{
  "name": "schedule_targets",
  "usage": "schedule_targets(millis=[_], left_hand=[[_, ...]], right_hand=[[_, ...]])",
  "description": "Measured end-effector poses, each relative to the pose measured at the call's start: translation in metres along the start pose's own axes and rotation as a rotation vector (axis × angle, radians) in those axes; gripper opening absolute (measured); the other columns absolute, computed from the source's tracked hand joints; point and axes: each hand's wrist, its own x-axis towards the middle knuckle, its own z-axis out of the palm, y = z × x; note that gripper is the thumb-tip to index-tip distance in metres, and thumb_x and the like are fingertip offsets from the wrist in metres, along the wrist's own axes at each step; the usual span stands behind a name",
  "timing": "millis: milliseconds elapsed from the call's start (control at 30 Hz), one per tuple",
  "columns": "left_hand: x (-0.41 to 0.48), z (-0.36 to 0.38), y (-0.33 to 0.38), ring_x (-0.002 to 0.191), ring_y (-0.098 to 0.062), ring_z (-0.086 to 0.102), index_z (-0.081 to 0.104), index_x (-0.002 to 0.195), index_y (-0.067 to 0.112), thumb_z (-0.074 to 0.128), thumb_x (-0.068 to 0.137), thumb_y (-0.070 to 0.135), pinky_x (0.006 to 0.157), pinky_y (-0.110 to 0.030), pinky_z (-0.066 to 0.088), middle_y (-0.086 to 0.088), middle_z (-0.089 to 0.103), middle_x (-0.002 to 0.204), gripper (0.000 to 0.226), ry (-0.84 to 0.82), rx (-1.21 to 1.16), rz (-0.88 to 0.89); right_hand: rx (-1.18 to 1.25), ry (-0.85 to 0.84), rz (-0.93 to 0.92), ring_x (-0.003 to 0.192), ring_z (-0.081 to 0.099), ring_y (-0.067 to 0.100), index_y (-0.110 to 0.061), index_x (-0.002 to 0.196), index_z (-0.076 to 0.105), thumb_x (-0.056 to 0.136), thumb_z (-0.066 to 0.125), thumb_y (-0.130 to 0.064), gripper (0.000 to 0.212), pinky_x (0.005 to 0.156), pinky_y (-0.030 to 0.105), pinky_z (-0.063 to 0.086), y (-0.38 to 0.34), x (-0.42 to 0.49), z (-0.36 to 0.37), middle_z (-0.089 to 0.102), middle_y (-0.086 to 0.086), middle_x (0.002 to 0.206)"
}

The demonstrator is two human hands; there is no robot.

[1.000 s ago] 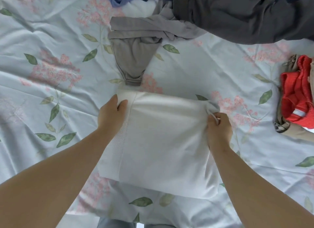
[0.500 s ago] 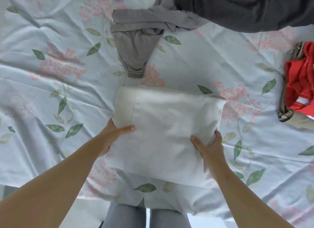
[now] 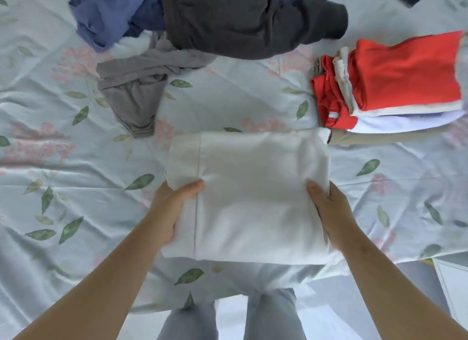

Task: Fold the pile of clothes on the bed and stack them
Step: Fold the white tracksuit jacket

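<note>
A folded white garment (image 3: 253,195) with a ribbed band on its left edge is held over the near edge of the bed. My left hand (image 3: 174,205) grips its left side, thumb on top and fingers underneath. My right hand (image 3: 326,210) grips the right side the same way. At the right stands a stack of folded clothes (image 3: 400,86) with a red piece on top, white and tan pieces below. The garment's far right corner reaches the stack's near left corner. Unfolded clothes lie at the back: a grey piece (image 3: 136,89), a dark charcoal one (image 3: 243,20), a blue one (image 3: 111,13).
The bed is covered by a pale blue floral sheet (image 3: 63,162). Its near edge runs just under the white garment, with my legs (image 3: 228,319) and the floor below. A white object (image 3: 453,286) sits at the lower right off the bed.
Both hands went from the garment's far corners to its sides and took hold. The garment has shifted right, closer to the red stack, and the view has tilted up to show more of the pile.
</note>
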Motion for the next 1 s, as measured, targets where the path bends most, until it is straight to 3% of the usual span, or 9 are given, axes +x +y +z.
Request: schedule_targets(millis=[167,333,567,633,700,767,833,900,1000], left_hand=[[-0.006,0.115,-0.021,0.089,-0.024,0.069,0.065,0.107,0.013,0.074,0.074,0.014,0.078,-0.035,0.053,-0.007,0.073,0.097,0.034,-0.055,0.017,-0.021],[-0.011,0.241,-0.058,0.086,-0.021,0.068,0.062,0.107,0.015,0.069,0.080,0.008,0.066,-0.028,0.051,-0.005,0.071,0.096,0.029,-0.052,0.017,-0.004],[0.002,0.359,-0.099,0.075,-0.010,0.065,0.059,0.087,0.024,0.076,0.072,0.014,0.063,-0.023,0.050,0.008,0.065,0.080,0.024,0.034,0.085,0.064],[0.009,0.375,-0.109,0.098,-0.023,0.063,0.052,0.105,0.022,0.072,0.075,0.024,0.077,-0.032,0.047,0.004,0.063,0.095,0.037,0.052,0.274,0.035],[0.010,0.383,-0.117,0.131,-0.032,0.040,0.025,0.141,0.020,0.063,0.085,0.033,0.101,-0.042,0.037,-0.008,0.044,0.138,0.069,0.202,0.744,0.056],[0.003,0.389,-0.120,0.144,-0.033,0.015,0.005,0.151,0.022,0.045,0.092,0.040,0.114,-0.048,0.016,-0.011,0.016,0.157,0.074,0.324,1.137,0.414],[0.003,0.398,-0.126,0.145,-0.034,0.010,0.003,0.150,0.029,0.022,0.090,0.052,0.114,-0.050,0.003,-0.008,0.013,0.158,0.067,0.159,1.392,0.749],[0.011,0.407,-0.131,0.146,-0.032,-0.008,-0.010,0.146,0.036,-0.002,0.079,0.065,0.112,-0.051,-0.011,-0.002,-0.003,0.160,0.073,-0.062,1.661,0.680],[0.036,0.408,-0.146,0.143,-0.028,-0.023,-0.014,0.147,0.040,-0.001,0.080,0.073,0.113,-0.053,-0.014,0.001,-0.018,0.158,0.075,-0.070,1.810,0.543]], right_hand=[[-0.078,0.099,-0.033,0.081,0.059,0.006,-0.024,0.103,0.059,0.094,0.053,-0.035,0.015,0.062,0.017,0.043,0.012,0.020,-0.115,0.063,-0.013,0.088],[-0.198,0.156,-0.025,0.077,0.059,0.014,-0.020,0.101,0.061,0.094,0.054,-0.035,0.018,0.065,0.026,0.044,0.037,0.063,-0.232,0.062,-0.010,0.084],[-0.379,0.238,0.000,0.099,0.056,0.030,-0.019,0.125,0.052,0.094,0.050,-0.039,0.036,0.081,0.036,0.041,0.064,0.128,-0.322,0.062,0.007,0.110],[-0.620,0.346,0.118,0.114,0.049,0.034,-0.022,0.140,0.035,0.093,0.049,-0.034,0.051,0.092,0.041,0.033,0.066,0.143,-0.328,0.054,0.011,0.128],[-0.874,0.388,0.112,0.132,0.032,0.035,-0.025,0.148,0.017,0.093,0.049,-0.035,0.065,0.103,0.047,0.025,0.067,0.147,-0.324,0.031,0.011,0.149],[-0.995,0.292,-0.014,0.143,0.012,0.030,-0.033,0.150,0.006,0.095,0.041,-0.045,0.067,0.110,0.053,0.015,0.070,0.144,-0.308,0.006,0.003,0.159],[-1.062,0.149,-0.075,0.146,-0.004,0.028,-0.041,0.149,-0.001,0.095,0.031,-0.055,0.064,0.110,0.060,0.006,0.078,0.144,-0.291,-0.009,-0.005,0.159],[-1.062,0.070,-0.058,0.146,-0.010,0.028,-0.046,0.147,-0.004,0.093,0.026,-0.060,0.062,0.109,0.066,0.004,0.089,0.150,-0.282,-0.014,-0.008,0.158],[-1.066,0.034,-0.030,0.145,-0.014,0.028,-0.047,0.145,-0.009,0.093,0.020,-0.062,0.062,0.109,0.067,0.007,0.103,0.166,-0.278,-0.018,-0.010,0.157]])
